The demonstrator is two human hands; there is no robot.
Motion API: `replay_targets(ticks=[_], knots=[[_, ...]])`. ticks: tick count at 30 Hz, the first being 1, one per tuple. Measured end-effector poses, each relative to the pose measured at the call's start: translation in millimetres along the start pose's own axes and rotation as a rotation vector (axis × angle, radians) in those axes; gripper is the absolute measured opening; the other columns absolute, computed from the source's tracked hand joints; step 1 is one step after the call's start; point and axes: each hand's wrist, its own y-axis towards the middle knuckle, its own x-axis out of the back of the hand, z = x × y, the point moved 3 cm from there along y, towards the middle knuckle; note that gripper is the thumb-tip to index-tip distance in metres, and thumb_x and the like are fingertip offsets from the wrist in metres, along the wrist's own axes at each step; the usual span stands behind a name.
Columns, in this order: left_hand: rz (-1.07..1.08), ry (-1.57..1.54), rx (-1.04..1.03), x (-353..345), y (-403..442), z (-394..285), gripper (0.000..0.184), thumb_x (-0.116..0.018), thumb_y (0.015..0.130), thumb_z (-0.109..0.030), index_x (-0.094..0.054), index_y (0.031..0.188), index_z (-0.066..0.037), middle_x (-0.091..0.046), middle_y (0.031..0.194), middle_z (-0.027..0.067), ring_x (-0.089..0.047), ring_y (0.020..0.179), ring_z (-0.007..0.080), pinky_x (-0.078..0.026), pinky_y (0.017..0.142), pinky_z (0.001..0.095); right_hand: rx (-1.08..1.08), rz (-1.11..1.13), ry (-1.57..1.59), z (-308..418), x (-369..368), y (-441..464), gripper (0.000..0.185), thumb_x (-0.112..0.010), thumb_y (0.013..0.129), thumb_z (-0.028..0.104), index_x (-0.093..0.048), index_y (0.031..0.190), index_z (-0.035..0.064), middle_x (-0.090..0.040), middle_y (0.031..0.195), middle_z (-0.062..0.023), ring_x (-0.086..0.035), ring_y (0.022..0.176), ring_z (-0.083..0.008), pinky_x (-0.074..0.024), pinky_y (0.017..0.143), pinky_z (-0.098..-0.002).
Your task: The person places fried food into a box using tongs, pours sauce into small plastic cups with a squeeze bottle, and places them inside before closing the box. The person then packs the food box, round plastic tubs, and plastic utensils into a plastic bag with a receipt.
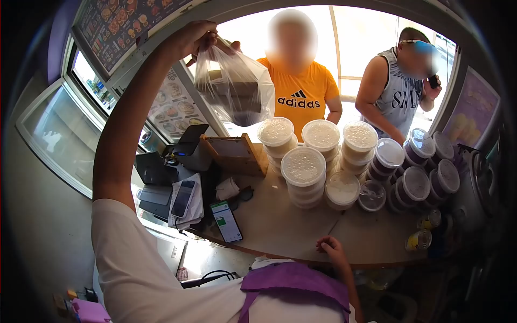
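Observation:
My left hand [199,36] is raised high with its fingers closed round the gathered top of a clear plastic bag [265,89]. Stacked takeout boxes [229,89] show through the film. Another person's hand [235,46] reaches to the bag's top from behind; how firmly it grips is hard to see. My right hand [331,248] hovers by the counter's front edge, its fingers loosely bent and nothing visible in them. Nearest beyond it are lidded round tubs, one white [342,190] and one small and dark [371,195].
Stacked white tubs [303,167] and purple tubs [416,184] line the counter [274,226]. Two cans [418,240] stand at right. A lit phone [226,221], sunglasses, a wooden frame [235,153] and a dark device [194,153] are at left. Two people stand outside the window.

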Motion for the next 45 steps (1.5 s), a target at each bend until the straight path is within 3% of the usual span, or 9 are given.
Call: replay_targets(ticks=[10,14,18,21,24,32,37,40,45], knots=[[0.143,-0.189,0.242,-25,64,58,0.023,-0.051,0.083,-0.018,-0.054,0.062,-0.008,-0.056,0.061,0.0067,-0.055,0.048,0.0227,-0.055,0.055,0.0473,0.044,-0.150,0.236,-18,20,-8,0.013,-0.050,0.092,0.005,-0.057,0.102,0.0007,-0.061,0.093,-0.0088,-0.061,0.082,-0.0179,-0.0528,0.076,-0.0343],[0.039,-0.176,0.243,-18,80,69,0.020,-0.054,0.086,-0.019,-0.060,0.070,-0.008,-0.060,0.068,0.0026,-0.059,0.064,0.0110,-0.052,0.069,0.0275,0.059,-0.176,0.367,-22,25,-8,0.014,-0.049,0.092,0.005,-0.055,0.104,0.0000,-0.060,0.092,-0.0090,-0.061,0.081,-0.0181,-0.0543,0.075,-0.0357],[0.096,-0.124,0.153,-24,78,65,0.011,-0.049,0.089,-0.017,-0.059,0.088,-0.011,-0.063,0.084,0.0026,-0.058,0.077,0.0091,-0.047,0.071,0.0250,0.092,-0.188,0.352,-19,23,0,0.014,-0.047,0.093,0.005,-0.054,0.105,0.0000,-0.058,0.089,-0.0083,-0.061,0.080,-0.0176,-0.0546,0.075,-0.0353],[0.117,-0.257,0.047,-3,124,113,0.025,-0.051,0.088,-0.017,-0.060,0.108,-0.005,-0.067,0.097,0.0051,-0.063,0.089,0.0134,-0.049,0.076,0.0263,0.082,-0.180,0.329,-20,23,-6,0.014,-0.045,0.095,0.006,-0.054,0.105,0.0009,-0.057,0.089,-0.0077,-0.060,0.079,-0.0166,-0.0550,0.071,-0.0336],[-0.045,-0.108,0.234,43,157,164,0.047,-0.058,0.084,-0.030,-0.051,0.130,-0.021,-0.046,0.135,0.0067,-0.034,0.133,0.0215,-0.028,0.102,0.0511,0.050,-0.234,0.238,-24,13,-1,0.013,-0.046,0.096,0.008,-0.053,0.103,0.0005,-0.057,0.085,-0.0072,-0.060,0.071,-0.0161,-0.0544,0.064,-0.0320],[-0.224,0.242,-0.243,-38,27,113,0.039,-0.050,0.092,-0.029,-0.053,0.128,-0.013,-0.051,0.132,0.0056,-0.044,0.126,0.0176,-0.031,0.106,0.0393,-0.144,-0.727,-1.040,30,8,28,0.033,-0.061,0.084,0.033,-0.058,0.094,0.0012,-0.065,0.075,-0.0179,-0.065,0.071,-0.0361,-0.0521,0.064,-0.0456],[0.109,0.152,-0.401,-152,-172,66,0.024,-0.047,0.096,-0.018,-0.057,0.109,-0.001,-0.058,0.115,0.0109,-0.058,0.101,0.0174,-0.047,0.093,0.0328,-0.341,-0.579,-1.205,24,22,36,0.031,-0.063,0.077,0.032,-0.066,0.087,0.0024,-0.067,0.082,-0.0179,-0.066,0.076,-0.0358,-0.0529,0.068,-0.0452],[0.380,0.160,-0.527,-207,-254,54,0.011,-0.060,0.083,-0.007,-0.061,0.093,-0.004,-0.060,0.104,0.0129,-0.059,0.097,0.0248,-0.045,0.087,0.0358,-0.398,-0.831,-1.135,46,43,-11,0.029,-0.064,0.075,0.032,-0.070,0.084,0.0048,-0.068,0.082,-0.0171,-0.067,0.078,-0.0349,-0.0530,0.069,-0.0445],[0.838,0.015,-0.218,-275,-297,131,0.016,-0.061,0.087,-0.012,-0.063,0.101,-0.004,-0.062,0.102,0.0110,-0.063,0.091,0.0227,-0.049,0.079,0.0322,-0.487,-1.135,-1.218,63,126,-67,0.029,-0.062,0.080,0.032,-0.066,0.088,0.0045,-0.068,0.083,-0.0164,-0.066,0.082,-0.0332,-0.0521,0.072,-0.0438]])
